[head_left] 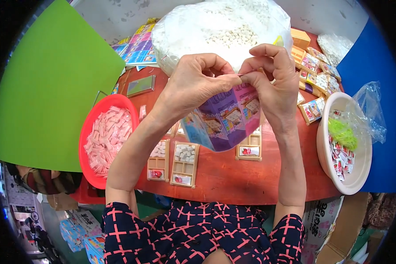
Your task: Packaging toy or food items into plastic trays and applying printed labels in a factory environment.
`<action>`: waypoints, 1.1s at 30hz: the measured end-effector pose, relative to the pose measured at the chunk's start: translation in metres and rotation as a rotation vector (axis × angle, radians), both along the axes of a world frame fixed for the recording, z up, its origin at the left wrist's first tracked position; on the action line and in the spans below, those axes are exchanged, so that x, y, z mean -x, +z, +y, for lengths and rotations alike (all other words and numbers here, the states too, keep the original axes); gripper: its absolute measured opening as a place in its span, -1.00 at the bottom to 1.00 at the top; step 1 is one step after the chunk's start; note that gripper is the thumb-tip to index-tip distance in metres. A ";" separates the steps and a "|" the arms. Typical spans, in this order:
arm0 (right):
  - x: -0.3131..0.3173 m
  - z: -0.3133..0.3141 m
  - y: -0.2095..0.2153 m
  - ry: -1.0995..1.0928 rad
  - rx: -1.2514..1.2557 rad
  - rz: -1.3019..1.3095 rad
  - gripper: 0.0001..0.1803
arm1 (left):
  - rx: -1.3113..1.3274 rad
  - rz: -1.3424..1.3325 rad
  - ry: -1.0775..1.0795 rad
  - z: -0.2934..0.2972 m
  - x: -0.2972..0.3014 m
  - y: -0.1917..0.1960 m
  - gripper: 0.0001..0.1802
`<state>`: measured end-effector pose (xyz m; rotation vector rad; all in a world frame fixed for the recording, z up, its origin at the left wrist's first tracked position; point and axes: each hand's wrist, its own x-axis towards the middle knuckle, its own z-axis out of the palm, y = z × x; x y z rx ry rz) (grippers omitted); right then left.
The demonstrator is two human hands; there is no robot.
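Both hands are raised over the middle of the table, fingertips close together. My left hand [200,81] pinches the top edge of a printed purple, pink and blue sheet [224,127] with small pictures on it. My right hand [275,72] pinches the same edge just beside it, thumb against the fingers. The sheet hangs down, bent, hiding part of the table. Below it lie small tan compartment trays; one tray [185,163] holds white pieces and a strawberry-printed packet. Another similar tray [158,160] sits to its left, and a third tray [251,149] is partly covered.
A red basin [83,145] of pink packets stands left, a cream basin [366,167] with strawberry packets and green strands right. At the back sits a big clear bag [171,39] of white pieces. Finished-looking packs [312,110] pile at right; green [48,88] and blue panels [378,66] flank the table.
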<state>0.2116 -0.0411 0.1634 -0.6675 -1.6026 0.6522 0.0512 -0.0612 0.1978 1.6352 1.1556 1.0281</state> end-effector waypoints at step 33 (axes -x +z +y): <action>-0.004 0.005 0.007 -0.111 -0.334 -0.356 -0.87 | -0.947 0.458 0.130 -0.009 0.004 -0.011 -0.93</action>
